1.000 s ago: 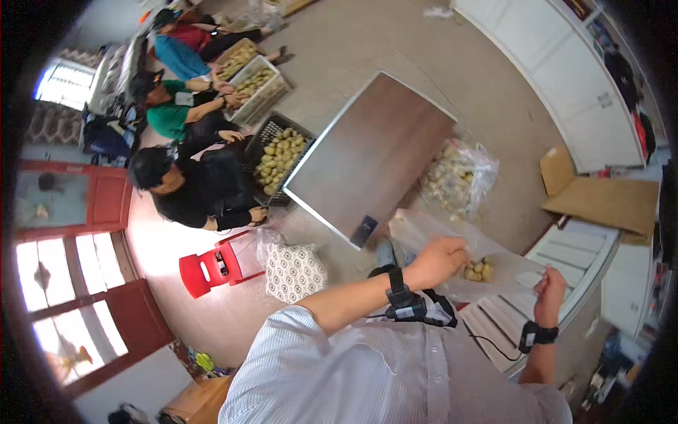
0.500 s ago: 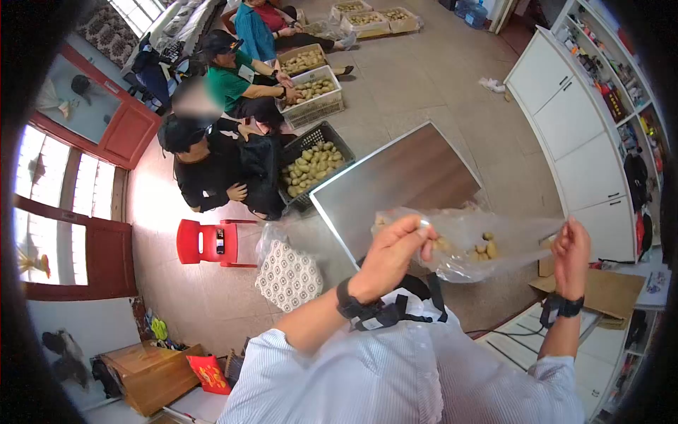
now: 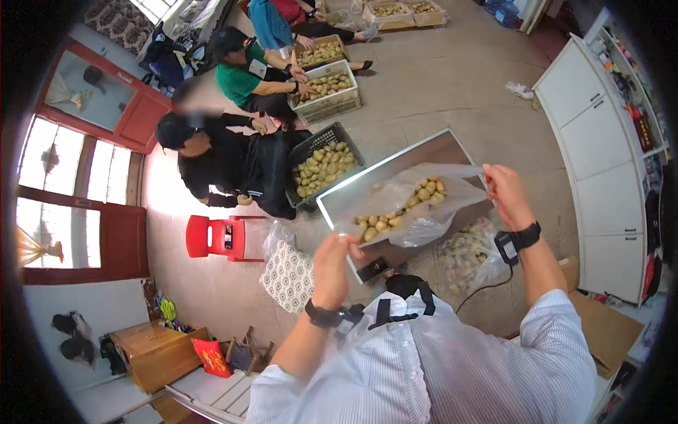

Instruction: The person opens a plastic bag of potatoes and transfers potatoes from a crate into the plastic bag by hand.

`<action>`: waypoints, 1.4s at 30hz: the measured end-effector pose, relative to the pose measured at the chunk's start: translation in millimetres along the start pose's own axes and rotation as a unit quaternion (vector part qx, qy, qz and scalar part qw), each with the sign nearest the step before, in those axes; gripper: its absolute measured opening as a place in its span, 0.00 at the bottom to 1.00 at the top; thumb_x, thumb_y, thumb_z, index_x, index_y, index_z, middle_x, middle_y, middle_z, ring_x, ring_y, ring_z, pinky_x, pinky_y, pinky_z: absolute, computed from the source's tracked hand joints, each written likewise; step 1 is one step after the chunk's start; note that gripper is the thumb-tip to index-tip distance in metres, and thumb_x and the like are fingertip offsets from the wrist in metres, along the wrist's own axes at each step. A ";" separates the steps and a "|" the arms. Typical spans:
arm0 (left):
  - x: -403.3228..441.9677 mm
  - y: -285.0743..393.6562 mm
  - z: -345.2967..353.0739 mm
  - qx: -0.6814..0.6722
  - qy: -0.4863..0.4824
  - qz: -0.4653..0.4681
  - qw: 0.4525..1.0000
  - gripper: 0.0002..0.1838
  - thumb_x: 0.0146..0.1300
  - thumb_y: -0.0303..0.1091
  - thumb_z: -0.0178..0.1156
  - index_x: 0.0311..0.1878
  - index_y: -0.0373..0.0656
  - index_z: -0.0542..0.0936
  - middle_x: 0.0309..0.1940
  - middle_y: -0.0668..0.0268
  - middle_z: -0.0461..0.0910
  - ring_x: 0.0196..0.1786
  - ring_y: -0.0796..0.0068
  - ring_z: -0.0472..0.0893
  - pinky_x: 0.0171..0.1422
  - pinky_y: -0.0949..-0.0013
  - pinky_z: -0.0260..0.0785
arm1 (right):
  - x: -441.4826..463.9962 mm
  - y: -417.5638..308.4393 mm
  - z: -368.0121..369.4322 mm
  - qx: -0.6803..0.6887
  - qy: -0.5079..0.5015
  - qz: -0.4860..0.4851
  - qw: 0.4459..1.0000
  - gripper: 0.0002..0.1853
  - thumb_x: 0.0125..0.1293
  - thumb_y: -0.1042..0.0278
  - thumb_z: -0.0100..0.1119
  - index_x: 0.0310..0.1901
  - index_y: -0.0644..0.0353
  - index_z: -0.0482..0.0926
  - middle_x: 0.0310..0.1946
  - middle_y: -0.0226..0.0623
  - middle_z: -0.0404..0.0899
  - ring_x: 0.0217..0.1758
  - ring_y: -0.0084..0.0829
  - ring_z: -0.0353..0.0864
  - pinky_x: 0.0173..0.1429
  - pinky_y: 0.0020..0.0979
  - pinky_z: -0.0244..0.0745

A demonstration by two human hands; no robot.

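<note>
My left hand (image 3: 332, 267) pinches one edge of a clear plastic bag (image 3: 452, 212) near the front corner of a low brown-topped table (image 3: 441, 152). With fingers closed, my right hand (image 3: 507, 196) grips the bag's other edge at the right. Stretched between both hands, the bag lies over the tabletop. Several potatoes (image 3: 374, 226) show in or under the film at its left side, and more toward the back; the folds hide exactly how they lie. Another clear bag of potatoes (image 3: 466, 258) rests on the floor below my right forearm.
A black crate of potatoes (image 3: 298, 196) stands left of the table beside a seated person in black. Farther back, other people sit by a white crate (image 3: 328, 107). A red chair (image 3: 201, 237) and a patterned cushion (image 3: 286, 279) are at left; white cabinets (image 3: 607, 177) line the right.
My hands and the plastic bag have moved left over the tabletop, and more potatoes show at the bag. The floor bag has come into clear view.
</note>
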State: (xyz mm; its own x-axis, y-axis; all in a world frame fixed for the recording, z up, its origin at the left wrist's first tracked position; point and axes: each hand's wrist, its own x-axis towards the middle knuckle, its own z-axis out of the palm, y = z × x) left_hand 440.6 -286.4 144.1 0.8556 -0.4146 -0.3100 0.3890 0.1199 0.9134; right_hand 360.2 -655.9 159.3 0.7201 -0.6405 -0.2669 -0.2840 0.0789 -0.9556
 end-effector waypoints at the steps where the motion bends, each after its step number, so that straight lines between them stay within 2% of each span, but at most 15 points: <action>1: 8.2 -3.8 -4.2 0.028 0.026 0.011 0.999 0.12 0.74 0.34 0.48 0.39 0.38 0.77 0.26 0.66 0.76 0.34 0.74 0.75 0.50 0.69 0.68 | 14.3 4.4 4.2 0.000 -0.014 -0.005 1.000 0.16 0.66 0.61 0.58 0.22 0.57 0.71 0.15 0.21 0.63 0.17 0.14 0.58 0.23 0.22 0.53; 6: 35.7 -7.5 -13.0 -0.018 0.071 -0.014 0.997 0.12 0.75 0.35 0.48 0.41 0.38 0.77 0.26 0.65 0.76 0.33 0.74 0.75 0.50 0.69 0.68 | 75.7 11.5 27.9 0.034 -0.030 0.020 0.999 0.15 0.66 0.63 0.58 0.23 0.57 0.71 0.16 0.21 0.64 0.17 0.15 0.58 0.23 0.22 0.53; 12: 47.6 -17.4 -18.1 -0.038 0.094 -0.099 0.990 0.12 0.74 0.34 0.47 0.51 0.36 0.75 0.25 0.64 0.76 0.30 0.73 0.77 0.40 0.70 0.71 | 110.6 30.5 57.3 0.040 -0.048 0.031 0.998 0.15 0.67 0.63 0.58 0.24 0.58 0.72 0.17 0.22 0.65 0.19 0.16 0.58 0.24 0.24 0.55; 14: 54.4 -29.9 -27.7 -0.063 0.138 -0.114 0.982 0.13 0.73 0.31 0.48 0.55 0.36 0.74 0.24 0.64 0.76 0.28 0.71 0.77 0.35 0.68 0.73 | 119.0 43.2 60.7 0.013 -0.074 0.019 0.997 0.15 0.67 0.63 0.58 0.24 0.59 0.73 0.17 0.23 0.66 0.19 0.18 0.61 0.25 0.25 0.57; 23: 91.1 -53.5 -105.3 -0.114 0.192 -0.124 0.967 0.12 0.69 0.25 0.47 0.53 0.40 0.74 0.23 0.66 0.76 0.21 0.71 0.76 0.32 0.64 0.74 | 122.9 91.0 70.7 -0.031 -0.046 0.005 0.998 0.15 0.64 0.62 0.58 0.26 0.66 0.78 0.21 0.30 0.75 0.24 0.21 0.71 0.31 0.27 0.66; 30: 136.8 -93.4 -169.0 -0.101 0.172 -0.147 0.969 0.10 0.67 0.23 0.49 0.49 0.40 0.74 0.23 0.66 0.75 0.21 0.69 0.76 0.29 0.65 0.72 | 112.9 117.6 77.5 -0.147 0.007 0.011 0.989 0.12 0.65 0.64 0.58 0.29 0.65 0.79 0.23 0.29 0.76 0.28 0.23 0.72 0.34 0.29 0.65; 32: 151.9 -97.9 -183.9 -0.153 0.145 -0.182 0.960 0.09 0.66 0.23 0.49 0.47 0.40 0.75 0.23 0.67 0.74 0.21 0.69 0.75 0.29 0.66 0.71 | 106.7 116.5 86.8 -0.180 0.031 0.012 0.983 0.11 0.65 0.64 0.57 0.31 0.65 0.79 0.24 0.30 0.76 0.29 0.23 0.72 0.34 0.28 0.65; 33: 162.0 -105.8 -193.0 -0.148 0.164 -0.182 0.958 0.05 0.66 0.26 0.52 0.43 0.40 0.75 0.21 0.69 0.72 0.19 0.70 0.73 0.24 0.66 0.68 | 103.8 118.6 92.7 -0.181 0.036 0.013 0.983 0.11 0.65 0.64 0.57 0.31 0.65 0.79 0.24 0.30 0.76 0.29 0.23 0.72 0.34 0.28 0.65; 34: 171.1 -105.6 -207.3 -0.149 0.156 -0.185 0.959 0.05 0.66 0.26 0.52 0.43 0.40 0.75 0.21 0.69 0.72 0.19 0.70 0.73 0.24 0.66 0.68 | 101.5 119.6 97.5 -0.191 0.051 0.019 0.980 0.11 0.65 0.64 0.58 0.30 0.63 0.79 0.23 0.27 0.74 0.28 0.21 0.70 0.34 0.28 0.63; 36: 185.8 -108.2 -234.6 -0.020 0.160 -0.251 0.954 0.05 0.65 0.31 0.55 0.40 0.41 0.75 0.19 0.69 0.70 0.16 0.71 0.71 0.18 0.65 0.64 | 101.3 113.8 112.6 -0.209 0.074 0.027 0.975 0.11 0.64 0.63 0.58 0.29 0.61 0.79 0.21 0.25 0.71 0.28 0.19 0.67 0.34 0.28 0.62; 37: 195.5 -127.8 -256.1 -0.044 0.172 -0.257 0.950 0.08 0.65 0.36 0.58 0.33 0.42 0.75 0.19 0.67 0.72 0.14 0.71 0.70 0.14 0.64 0.60 | 95.8 105.1 122.6 -0.286 0.087 0.039 0.953 0.11 0.64 0.63 0.58 0.36 0.65 0.79 0.27 0.34 0.77 0.33 0.27 0.74 0.39 0.31 0.67; 38: 205.0 -164.4 -301.2 0.101 0.100 -0.266 0.953 0.08 0.61 0.36 0.62 0.37 0.43 0.77 0.23 0.65 0.75 0.21 0.67 0.74 0.24 0.61 0.65 | 87.8 99.7 132.4 -0.360 0.099 0.056 0.926 0.14 0.65 0.64 0.57 0.43 0.68 0.80 0.33 0.42 0.82 0.39 0.36 0.81 0.44 0.35 0.72; 39: 214.4 -199.2 -345.0 0.263 0.026 -0.260 0.929 0.11 0.58 0.37 0.65 0.41 0.44 0.78 0.28 0.63 0.78 0.29 0.63 0.78 0.34 0.59 0.71 | 83.9 100.1 143.0 -0.363 0.110 0.067 0.923 0.14 0.65 0.64 0.57 0.43 0.68 0.80 0.33 0.42 0.82 0.39 0.36 0.81 0.44 0.35 0.72; 40: 223.8 -231.7 -386.8 0.400 -0.037 -0.237 0.884 0.16 0.55 0.38 0.69 0.45 0.45 0.80 0.33 0.60 0.81 0.36 0.58 0.82 0.44 0.56 0.76 | 82.5 104.1 154.4 -0.374 0.114 0.039 0.920 0.17 0.64 0.64 0.57 0.48 0.68 0.78 0.38 0.47 0.82 0.45 0.42 0.80 0.50 0.38 0.72; 42: 223.8 -186.5 -405.2 0.558 -0.234 -0.187 0.774 0.27 0.39 0.46 0.78 0.45 0.52 0.82 0.39 0.62 0.83 0.45 0.56 0.82 0.49 0.54 0.75 | 74.3 119.2 173.2 -0.422 0.135 -0.019 0.896 0.22 0.63 0.65 0.59 0.56 0.67 0.74 0.49 0.52 0.79 0.55 0.51 0.77 0.60 0.42 0.70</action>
State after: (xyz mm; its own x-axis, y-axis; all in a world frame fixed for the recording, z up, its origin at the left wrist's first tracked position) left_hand 697.9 -35.9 -202.4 0.4356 -0.5449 -0.7165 -0.1805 -0.8327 0.5235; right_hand 489.4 -561.8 3.9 0.5923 -0.8010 -0.0866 -0.7224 -0.4805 -0.4972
